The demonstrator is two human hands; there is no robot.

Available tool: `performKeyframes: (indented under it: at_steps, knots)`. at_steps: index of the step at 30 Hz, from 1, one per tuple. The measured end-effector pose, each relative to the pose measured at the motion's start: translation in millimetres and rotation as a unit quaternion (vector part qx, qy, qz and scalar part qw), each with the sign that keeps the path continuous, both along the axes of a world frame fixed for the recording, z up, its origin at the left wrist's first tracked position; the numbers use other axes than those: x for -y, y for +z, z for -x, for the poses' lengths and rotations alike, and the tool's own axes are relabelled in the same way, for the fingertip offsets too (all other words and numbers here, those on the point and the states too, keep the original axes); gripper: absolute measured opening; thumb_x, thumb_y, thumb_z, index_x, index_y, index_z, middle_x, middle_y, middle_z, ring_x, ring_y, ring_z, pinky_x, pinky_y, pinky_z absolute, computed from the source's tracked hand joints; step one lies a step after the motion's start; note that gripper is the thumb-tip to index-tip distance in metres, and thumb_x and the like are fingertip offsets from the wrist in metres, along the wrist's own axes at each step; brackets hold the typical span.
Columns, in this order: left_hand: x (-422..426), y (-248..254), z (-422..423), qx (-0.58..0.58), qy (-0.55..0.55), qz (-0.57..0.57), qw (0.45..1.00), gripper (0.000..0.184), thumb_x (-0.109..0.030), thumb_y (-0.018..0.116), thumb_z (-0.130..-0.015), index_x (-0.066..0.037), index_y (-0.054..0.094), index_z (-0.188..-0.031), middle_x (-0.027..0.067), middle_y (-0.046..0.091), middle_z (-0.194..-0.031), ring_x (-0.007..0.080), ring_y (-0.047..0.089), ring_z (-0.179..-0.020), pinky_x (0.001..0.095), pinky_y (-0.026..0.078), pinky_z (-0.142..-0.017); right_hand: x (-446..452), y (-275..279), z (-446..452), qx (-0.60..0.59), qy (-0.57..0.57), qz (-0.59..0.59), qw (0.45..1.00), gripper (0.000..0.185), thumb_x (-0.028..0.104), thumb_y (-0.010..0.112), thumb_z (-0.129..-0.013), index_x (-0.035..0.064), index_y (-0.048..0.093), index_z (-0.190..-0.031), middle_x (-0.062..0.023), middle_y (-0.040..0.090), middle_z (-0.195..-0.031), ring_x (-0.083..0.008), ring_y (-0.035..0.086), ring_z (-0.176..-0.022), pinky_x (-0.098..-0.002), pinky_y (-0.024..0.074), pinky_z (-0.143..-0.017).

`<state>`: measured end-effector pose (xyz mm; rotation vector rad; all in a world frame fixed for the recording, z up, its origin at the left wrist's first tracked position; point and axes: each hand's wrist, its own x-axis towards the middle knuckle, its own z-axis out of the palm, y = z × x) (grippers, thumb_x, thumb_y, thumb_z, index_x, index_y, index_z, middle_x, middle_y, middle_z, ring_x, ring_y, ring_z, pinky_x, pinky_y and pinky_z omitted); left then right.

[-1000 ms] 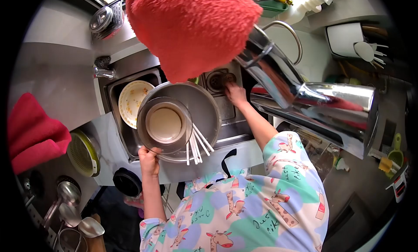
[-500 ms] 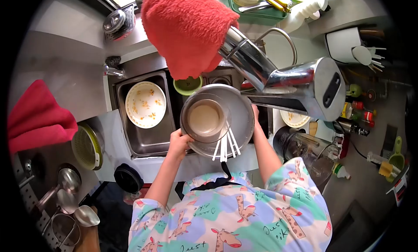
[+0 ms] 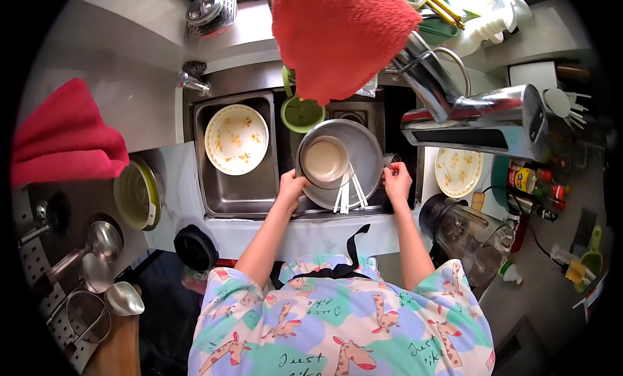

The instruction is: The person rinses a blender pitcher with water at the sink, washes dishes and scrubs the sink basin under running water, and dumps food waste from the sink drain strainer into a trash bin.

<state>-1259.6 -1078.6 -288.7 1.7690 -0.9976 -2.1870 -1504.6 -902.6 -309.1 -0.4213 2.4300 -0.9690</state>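
A large grey metal bowl [image 3: 368,149] sits over the right sink basin, holding a clear glass bowl with a smaller cream bowl [image 3: 326,160] in it and several white chopsticks [image 3: 352,194]. My left hand [image 3: 291,189] is closed on the rim of the stacked bowls at their lower left. Just right of the large bowl, my right hand [image 3: 398,181] has its fingers pinched at a small dark metallic piece [image 3: 391,160], too small to name. Behind the bowls stands a green container [image 3: 303,114]. A white bowl with orange scraps [image 3: 236,139] lies in the left basin.
A red cloth [image 3: 344,38] drapes over the chrome faucet [image 3: 477,119], which overhangs the right side. Another patterned bowl [image 3: 459,171] and a glass jug [image 3: 467,230] stand at right. A green colander [image 3: 137,194], black lid [image 3: 195,247] and ladles [image 3: 104,241] are at left.
My right hand has come from the drain, past the large bowl's right edge, to just beside it. The bowl stack has shifted rightward from over the left basin, with my left hand on it.
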Motion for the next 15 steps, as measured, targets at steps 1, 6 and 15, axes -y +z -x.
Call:
performKeyframes:
  at_steps: [1,6,15]
  knots:
    - [0,-10,-2,0.003,0.002,0.004,1.000,0.019,0.007,0.053,-0.063,-0.006,0.059,-0.075,0.0008,0.055,-0.067,0.0111,0.048,-0.053,0.0242,0.035,-0.043,0,4,-4,0.021,0.009,0.011,1.000,0.013,0.008,0.064,-0.080,0.0019,0.057,-0.087,-0.0111,0.063,-0.074,-0.0213,0.064,-0.071,-0.0337,0.0500,-0.064]
    - [-2,-39,-6,0.004,0.022,0.037,0.999,0.014,0.005,0.053,-0.062,-0.005,0.056,-0.070,0.0004,0.051,-0.061,0.0111,0.046,-0.049,0.0255,0.034,-0.041,-2,10,-21,-0.092,0.076,0.013,0.993,0.011,0.007,0.062,-0.082,0.0008,0.055,-0.088,-0.0131,0.060,-0.083,-0.0215,0.065,-0.063,-0.0351,0.0510,-0.063]
    - [0,-62,8,0.003,0.051,-0.021,0.999,0.019,0.006,0.053,-0.062,-0.003,0.058,-0.079,0.0042,0.055,-0.068,0.0194,0.058,-0.059,0.0354,0.052,-0.049,3,38,-24,-0.071,0.090,0.042,0.992,0.010,0.008,0.061,-0.084,0.0005,0.055,-0.088,-0.0117,0.060,-0.084,-0.0199,0.065,-0.064,-0.0314,0.0511,-0.060]
